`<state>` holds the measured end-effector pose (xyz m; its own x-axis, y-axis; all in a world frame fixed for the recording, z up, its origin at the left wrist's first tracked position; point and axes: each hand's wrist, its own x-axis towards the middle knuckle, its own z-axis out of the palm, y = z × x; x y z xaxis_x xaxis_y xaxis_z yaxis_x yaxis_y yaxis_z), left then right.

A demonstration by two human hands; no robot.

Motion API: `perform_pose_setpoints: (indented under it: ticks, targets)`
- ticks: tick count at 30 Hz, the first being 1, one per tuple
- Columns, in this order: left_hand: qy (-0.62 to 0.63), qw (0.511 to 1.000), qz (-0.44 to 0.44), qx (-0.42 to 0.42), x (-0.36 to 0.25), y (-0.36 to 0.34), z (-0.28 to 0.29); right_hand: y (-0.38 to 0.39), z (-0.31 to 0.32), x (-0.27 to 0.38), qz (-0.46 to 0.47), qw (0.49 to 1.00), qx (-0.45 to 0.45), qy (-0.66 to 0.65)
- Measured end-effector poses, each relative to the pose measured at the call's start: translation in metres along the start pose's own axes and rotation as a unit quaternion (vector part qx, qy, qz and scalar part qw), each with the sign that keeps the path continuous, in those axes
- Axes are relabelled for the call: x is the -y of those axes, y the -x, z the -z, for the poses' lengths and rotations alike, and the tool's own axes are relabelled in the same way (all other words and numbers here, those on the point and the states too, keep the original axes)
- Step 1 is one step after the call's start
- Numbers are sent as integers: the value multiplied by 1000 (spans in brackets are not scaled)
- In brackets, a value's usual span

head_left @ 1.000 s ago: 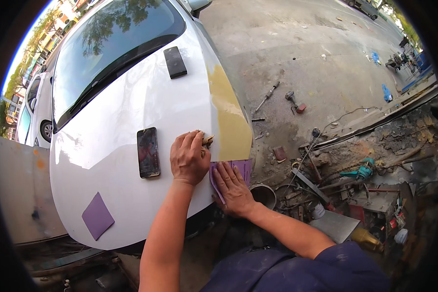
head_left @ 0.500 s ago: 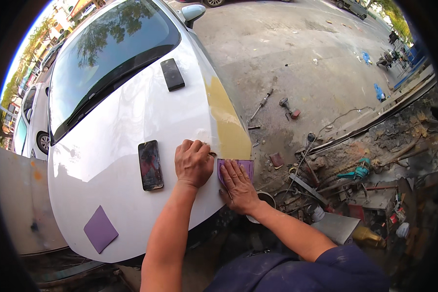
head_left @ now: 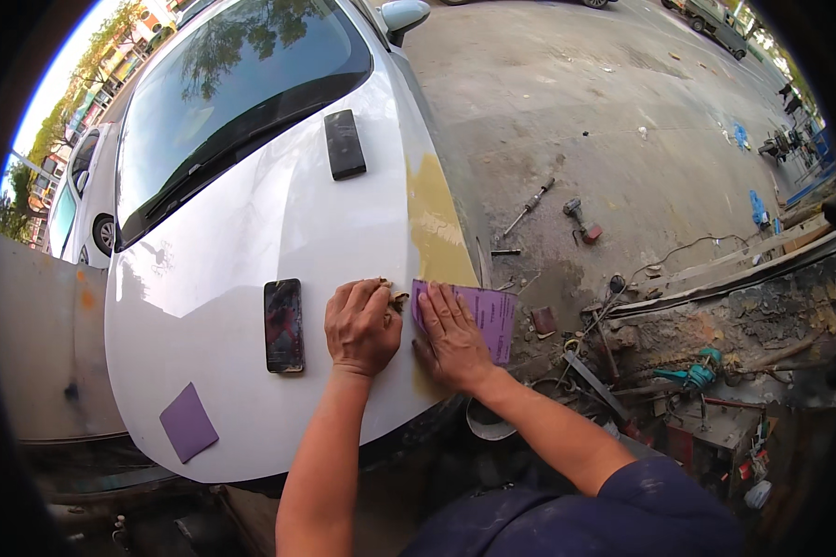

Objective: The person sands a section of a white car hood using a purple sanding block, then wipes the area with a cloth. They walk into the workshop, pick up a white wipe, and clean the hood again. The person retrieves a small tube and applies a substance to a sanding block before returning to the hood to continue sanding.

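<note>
Fingers of the right hand (head_left: 455,342) lie flat, nearly together, on a purple sheet (head_left: 494,320) just right of frame centre, its longer axis seemingly sideways, overhanging the white hood (head_left: 344,237); farther left, the left hand (head_left: 360,330) curls around a crumpled brownish wad (head_left: 398,302)

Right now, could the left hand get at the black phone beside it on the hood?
Probably yes: the phone lies beside the left hand with only white hood between, though its curled fingers seem to hold a crumpled brownish thing.
</note>
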<state>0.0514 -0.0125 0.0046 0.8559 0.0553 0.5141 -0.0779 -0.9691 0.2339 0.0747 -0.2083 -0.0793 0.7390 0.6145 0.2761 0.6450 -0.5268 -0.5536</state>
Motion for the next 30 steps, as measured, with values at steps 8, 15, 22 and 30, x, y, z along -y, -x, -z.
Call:
perform_pose_setpoints:
  ticks: [8, 15, 22, 30]
  targets:
    - [-43, 999, 32, 1, -4, -6, -4, -110, -15, -80, 35, 999, -20, 9]
    - [-40, 999, 34, 5, -5, -6, -4, -39, 8, -39, 53, 998, 33, -21]
    - [-35, 999, 33, 6, -5, -8, -3, -84, -7, -74, 28, 999, 23, -11]
    - [-34, 998, 41, 17, -3, -5, -3, -43, 12, -39, 15, 999, 50, 4]
